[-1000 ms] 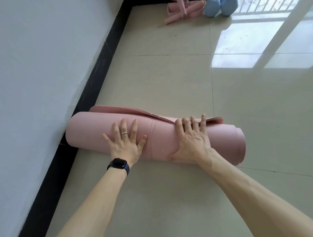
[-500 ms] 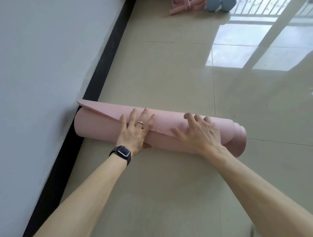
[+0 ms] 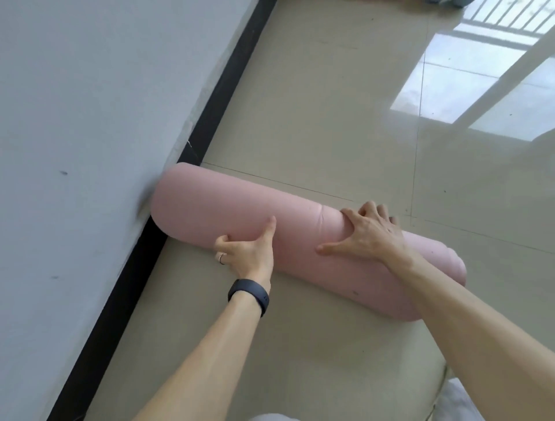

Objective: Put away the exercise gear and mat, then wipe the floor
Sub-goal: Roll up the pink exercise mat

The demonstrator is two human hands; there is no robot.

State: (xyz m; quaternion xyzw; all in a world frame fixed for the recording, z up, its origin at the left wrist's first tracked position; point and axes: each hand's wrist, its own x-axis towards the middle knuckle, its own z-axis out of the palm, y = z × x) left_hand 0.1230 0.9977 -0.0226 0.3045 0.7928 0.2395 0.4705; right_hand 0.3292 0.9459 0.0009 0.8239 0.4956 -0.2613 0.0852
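Note:
The pink exercise mat (image 3: 228, 207) lies fully rolled into a thick tube across the beige tiled floor (image 3: 315, 114), its left end touching the wall's black skirting. My left hand (image 3: 249, 252) cups the near underside of the roll, thumb up against its side, fingers curled beneath. My right hand (image 3: 369, 233) lies spread over the top of the roll toward its right end, fingers wrapping the far side. A black watch sits on my left wrist.
A grey wall (image 3: 90, 120) with a black skirting board (image 3: 210, 120) runs along the left. Bright window reflections (image 3: 468, 90) glare on the tiles at the upper right. A sliver of blue gear (image 3: 450, 2) shows at the top edge.
The loose flap of the mat has been rolled in and the roll is closed. My left hand went from flat on top to gripping from below; the view swung closer and tilted.

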